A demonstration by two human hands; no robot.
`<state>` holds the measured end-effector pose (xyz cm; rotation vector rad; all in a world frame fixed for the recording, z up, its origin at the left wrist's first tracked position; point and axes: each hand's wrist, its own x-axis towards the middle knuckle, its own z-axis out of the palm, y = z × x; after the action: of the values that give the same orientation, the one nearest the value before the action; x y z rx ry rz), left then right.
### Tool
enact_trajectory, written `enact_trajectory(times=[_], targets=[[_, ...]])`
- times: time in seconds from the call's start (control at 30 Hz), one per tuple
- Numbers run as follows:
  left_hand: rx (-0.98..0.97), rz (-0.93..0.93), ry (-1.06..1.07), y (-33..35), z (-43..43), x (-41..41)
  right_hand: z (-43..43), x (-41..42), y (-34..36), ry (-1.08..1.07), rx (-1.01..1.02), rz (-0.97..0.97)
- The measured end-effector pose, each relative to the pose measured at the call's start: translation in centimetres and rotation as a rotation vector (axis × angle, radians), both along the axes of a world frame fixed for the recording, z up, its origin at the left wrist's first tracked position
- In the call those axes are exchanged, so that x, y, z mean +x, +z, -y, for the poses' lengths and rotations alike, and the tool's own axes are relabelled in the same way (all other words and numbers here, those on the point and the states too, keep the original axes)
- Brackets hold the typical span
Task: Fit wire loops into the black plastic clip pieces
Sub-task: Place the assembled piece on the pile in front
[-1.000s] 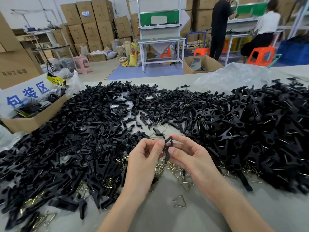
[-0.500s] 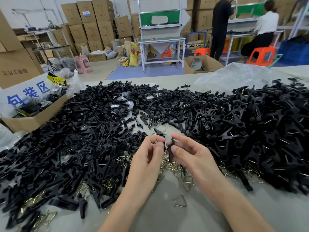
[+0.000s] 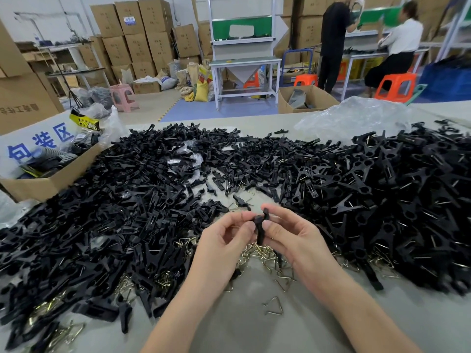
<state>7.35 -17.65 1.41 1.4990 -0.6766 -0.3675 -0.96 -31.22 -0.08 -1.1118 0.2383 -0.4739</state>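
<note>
Between both hands, just above the table's middle, stands a black plastic clip piece (image 3: 260, 226), roughly upright. My left hand (image 3: 224, 247) pinches its upper left side with thumb and fingertips. My right hand (image 3: 293, 235) grips it from the right, thumb against its front and forefinger over its top. Whether a wire loop sits in it I cannot tell. Brass-coloured wire loops (image 3: 260, 253) lie in a small heap on the table under my hands. One triangular wire loop (image 3: 274, 305) lies alone nearer to me.
Large heaps of black clip pieces cover the grey table on the left (image 3: 102, 225) and right (image 3: 395, 200). A cardboard box (image 3: 51, 184) stands at the left edge, a crumpled plastic bag (image 3: 351, 118) at the far right. Two people work at benches far behind.
Both hands have stayed in place. The clip piece has been turned slightly between the fingertips, and my left fingers have closed back onto it.
</note>
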Motion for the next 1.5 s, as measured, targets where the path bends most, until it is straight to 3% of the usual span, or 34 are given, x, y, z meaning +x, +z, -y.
enact_trajectory(times=[0.2,0.33,0.47,1.0,1.37,1.43,1.5], targets=[[0.123,0.278,0.057,-0.5,-0.4,0.2,0.1,0.0,0.0,0.031,0.003,0.003],[0.006,0.117,0.145,-0.5,-0.4,0.6,0.2,0.1,-0.1,-0.011,0.005,-0.013],[-0.026,0.0,0.076,-0.5,-0.4,0.7,0.1,0.1,0.1,-0.002,0.018,-0.025],[0.012,0.047,0.044,-0.4,-0.4,0.2,0.1,0.3,0.1,-0.003,0.049,0.01],[0.108,0.141,-0.022,-0.5,-0.6,0.2,0.5,-0.2,-0.2,0.044,-0.133,-0.005],[0.197,0.245,0.044,-1.0,-0.7,0.5,0.7,-0.2,-0.1,-0.023,-0.17,-0.013],[0.38,0.505,0.124,-1.7,-1.1,0.9,1.3,-0.1,0.0,-0.128,-0.131,-0.003]])
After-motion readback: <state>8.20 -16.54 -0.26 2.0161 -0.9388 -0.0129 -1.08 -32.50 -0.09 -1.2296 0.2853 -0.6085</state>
